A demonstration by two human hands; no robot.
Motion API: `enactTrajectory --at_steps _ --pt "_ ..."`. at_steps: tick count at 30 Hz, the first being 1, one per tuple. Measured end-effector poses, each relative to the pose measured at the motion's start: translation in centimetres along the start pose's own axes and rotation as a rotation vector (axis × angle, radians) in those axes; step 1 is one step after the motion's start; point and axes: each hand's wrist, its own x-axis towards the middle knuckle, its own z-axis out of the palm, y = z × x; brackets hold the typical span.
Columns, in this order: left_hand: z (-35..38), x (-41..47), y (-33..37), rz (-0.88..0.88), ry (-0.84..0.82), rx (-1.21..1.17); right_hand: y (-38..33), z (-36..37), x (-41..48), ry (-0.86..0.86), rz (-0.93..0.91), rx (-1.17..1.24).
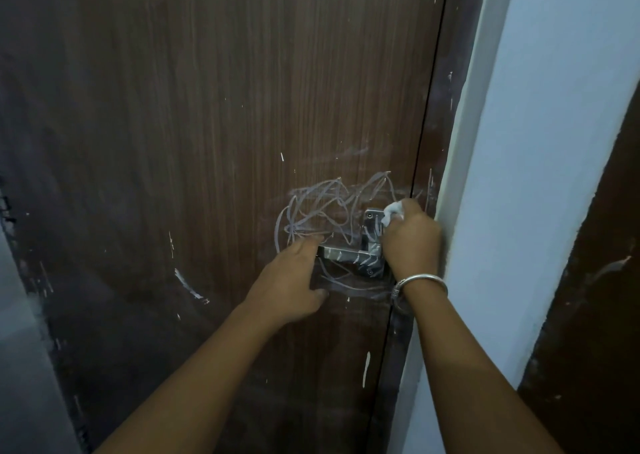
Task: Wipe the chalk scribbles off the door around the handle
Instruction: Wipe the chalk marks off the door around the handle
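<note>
Now right hand (pixel 410 242) grips white cloth (pixel 393 213) by handle (pixel 346 253); left hand (pixel 294 277) spread, fingers straight.

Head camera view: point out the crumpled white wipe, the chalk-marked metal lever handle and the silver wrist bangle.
crumpled white wipe (pixel 393 210), head view, exposed wad above knuckles
chalk-marked metal lever handle (pixel 346 253), head view, middle of the bar
silver wrist bangle (pixel 424 277), head view, top of the band

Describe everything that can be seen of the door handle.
The door handle is a silvery metal lever, lying level on a rectangular back plate with two visible screws, near the right edge of the door. Chalk strokes cross both lever and plate. The left hand covers its free end; the right hand, holding a white wad, hides the plate's right side.
</note>
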Motion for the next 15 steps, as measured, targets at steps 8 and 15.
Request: enactTrajectory --at_steps 8,15 --pt "0.2 -0.3 0.2 0.001 -0.013 -0.033 1.4 1.1 -4.2 -0.029 0.198 0.060" --pt "0.2 -0.4 -0.2 0.006 -0.047 0.028 -0.3 1.0 -0.9 0.092 0.184 0.095"
